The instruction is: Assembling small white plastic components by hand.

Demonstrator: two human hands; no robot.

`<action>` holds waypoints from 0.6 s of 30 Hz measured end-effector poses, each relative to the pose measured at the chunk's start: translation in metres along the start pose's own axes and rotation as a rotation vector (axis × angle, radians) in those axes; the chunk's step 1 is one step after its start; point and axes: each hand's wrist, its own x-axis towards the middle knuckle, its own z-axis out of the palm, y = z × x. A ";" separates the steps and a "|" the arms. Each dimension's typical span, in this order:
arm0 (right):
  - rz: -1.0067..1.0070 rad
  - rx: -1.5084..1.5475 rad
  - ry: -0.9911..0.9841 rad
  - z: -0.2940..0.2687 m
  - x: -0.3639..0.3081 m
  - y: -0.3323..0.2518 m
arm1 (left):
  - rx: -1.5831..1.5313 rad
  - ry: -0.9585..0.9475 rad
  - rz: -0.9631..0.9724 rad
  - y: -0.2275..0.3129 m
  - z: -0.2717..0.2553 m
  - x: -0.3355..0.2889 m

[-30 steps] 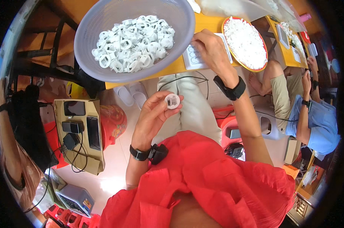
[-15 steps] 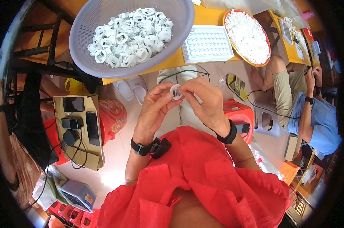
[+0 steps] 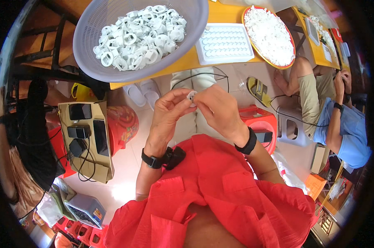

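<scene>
Above my lap I hold a small round white plastic part (image 3: pixel 191 95) between both hands. My left hand (image 3: pixel 167 115) pinches its left side between thumb and fingers. My right hand (image 3: pixel 220 110) is closed at its right side, fingertips pressed against it and covering much of it. Whether the right fingers also grip a smaller piece is hidden. Beyond the hands, on the yellow table (image 3: pixel 232 16), a grey-purple plastic basket (image 3: pixel 87 37) holds a heap of similar white parts. Beside it are a white tray (image 3: pixel 226 60) with rows of small pieces and a red-rimmed plate (image 3: pixel 293 49) heaped with tiny white pieces.
At left, a cardboard box (image 3: pixel 84 151) carries phones, black adapters and cables near a red patterned stool (image 3: pixel 123 124). A red stool (image 3: pixel 259 120) and a grey stool (image 3: pixel 292 126) stand at right. A co-worker in a blue shirt (image 3: pixel 348 132) sits farther right; another person is at far left.
My right fingers have moved slightly left over the white part and now cover more of it. The part appears tilted more edge-on. The view has shifted slightly.
</scene>
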 end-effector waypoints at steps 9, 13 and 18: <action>0.397 0.371 -0.089 -0.003 0.000 0.005 | 0.011 -0.022 -0.014 -0.001 -0.003 0.000; 0.323 0.250 -0.020 0.001 -0.001 -0.001 | -0.066 -0.016 -0.026 -0.001 -0.004 0.001; 0.389 0.375 0.028 0.002 -0.003 0.000 | -0.177 -0.054 -0.057 -0.003 -0.003 0.000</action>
